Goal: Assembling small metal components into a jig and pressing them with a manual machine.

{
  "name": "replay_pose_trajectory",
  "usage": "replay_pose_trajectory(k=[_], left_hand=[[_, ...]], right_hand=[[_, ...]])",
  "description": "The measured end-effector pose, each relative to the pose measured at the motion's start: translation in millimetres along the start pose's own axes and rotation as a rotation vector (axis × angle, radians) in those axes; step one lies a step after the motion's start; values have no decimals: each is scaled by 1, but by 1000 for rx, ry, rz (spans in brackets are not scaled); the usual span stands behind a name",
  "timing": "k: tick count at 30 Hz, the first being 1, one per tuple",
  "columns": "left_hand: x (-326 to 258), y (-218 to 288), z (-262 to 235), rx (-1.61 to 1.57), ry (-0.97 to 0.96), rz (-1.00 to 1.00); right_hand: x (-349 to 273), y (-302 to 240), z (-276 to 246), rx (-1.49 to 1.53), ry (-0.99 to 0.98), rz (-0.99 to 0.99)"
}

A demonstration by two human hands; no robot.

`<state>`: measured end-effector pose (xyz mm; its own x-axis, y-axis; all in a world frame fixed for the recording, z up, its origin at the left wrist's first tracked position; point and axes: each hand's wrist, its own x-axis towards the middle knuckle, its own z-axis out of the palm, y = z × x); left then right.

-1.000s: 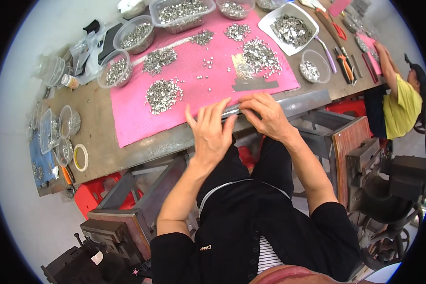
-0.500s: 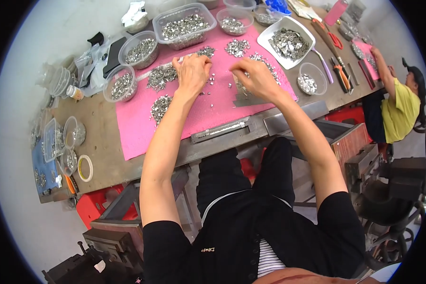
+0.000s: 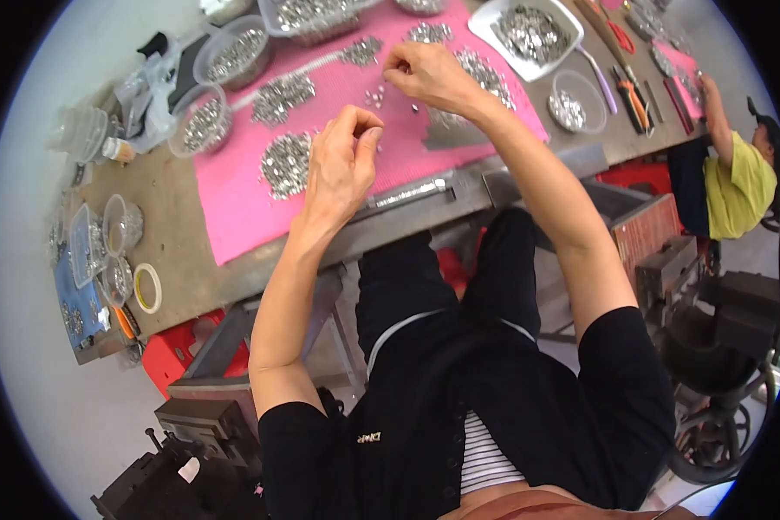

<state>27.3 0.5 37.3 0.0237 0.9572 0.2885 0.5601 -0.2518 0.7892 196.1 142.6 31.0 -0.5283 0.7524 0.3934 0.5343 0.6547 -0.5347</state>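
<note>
The bench (image 3: 169, 217) bears a pink mat (image 3: 234, 221); left hand (image 3: 342, 160) and right hand (image 3: 432, 76) curl near metal pieces (image 3: 284, 165), any hold impossible to tell.

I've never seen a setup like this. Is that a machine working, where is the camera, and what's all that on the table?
No machine is doing the handling: these are a person's own bare hands. The view comes from a wide camera on their head, looking down, so straight edges look bent.

On the bench lies a pink mat with piles of small, shiny metal pieces. Around it are clear tubs, a white tray and pliers.

The left hand hovers near the piles; the right hand is further forward, fingers bent. Whether either holds a piece is too small to tell.
</note>
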Motion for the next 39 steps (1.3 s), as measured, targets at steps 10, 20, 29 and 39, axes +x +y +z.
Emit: replay_pose_trajectory(k=[10, 20, 29, 39], left_hand=[[-46, 5, 43, 75, 0, 205], [-48, 4, 52, 184, 61, 318], [-49, 5, 55, 246, 100, 406], [-52, 11, 56, 324, 134, 411]], right_hand=[[-99, -18, -3, -78, -101, 14], [-110, -16, -11, 12, 1, 11], [-111, -15, -10, 55, 31, 22], [-99, -23, 1, -41, -19, 1]])
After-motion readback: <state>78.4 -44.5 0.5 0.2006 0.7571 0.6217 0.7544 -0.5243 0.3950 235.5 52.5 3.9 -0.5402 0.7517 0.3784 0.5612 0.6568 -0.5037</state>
